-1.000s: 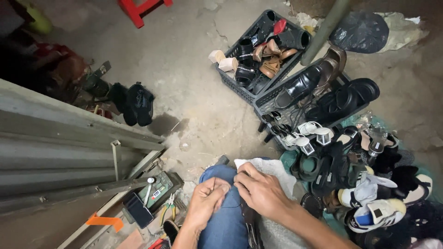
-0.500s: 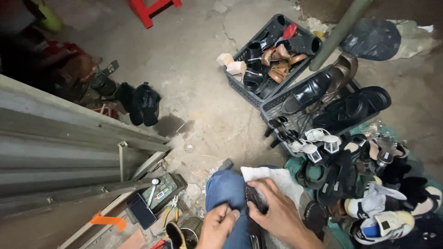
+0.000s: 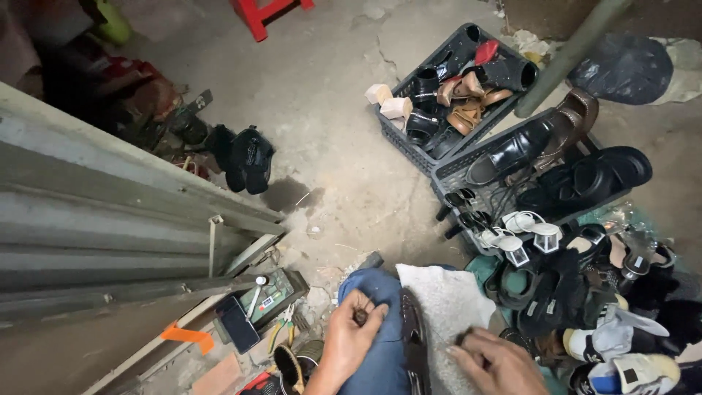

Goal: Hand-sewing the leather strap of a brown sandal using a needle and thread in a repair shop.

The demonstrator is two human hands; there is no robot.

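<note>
My left hand [image 3: 351, 338] rests on my blue-jeaned knee [image 3: 380, 344] and pinches a small dark round piece between the fingertips. A dark leather shoe [image 3: 414, 340] lies on the knee just right of that hand. My right hand [image 3: 493, 362] hovers low at the bottom edge, fingers spread over the edge of a whitish cloth [image 3: 446, 307] draped on my lap; it holds nothing that I can see.
A grey crate [image 3: 446, 88] of shoes stands at the top right, and a second crate [image 3: 461, 179] holds black shoes. Several shoes and sandals pile at the right. A tool tray [image 3: 270, 296], a phone [image 3: 238, 323] and a brush [image 3: 289, 369] lie at my left. Corrugated metal sheets [image 3: 110, 219] fill the left.
The view has tilted upward, so my hands and knee sit lower in frame. My right hand has come off the shoe and moved right, over the cloth.
</note>
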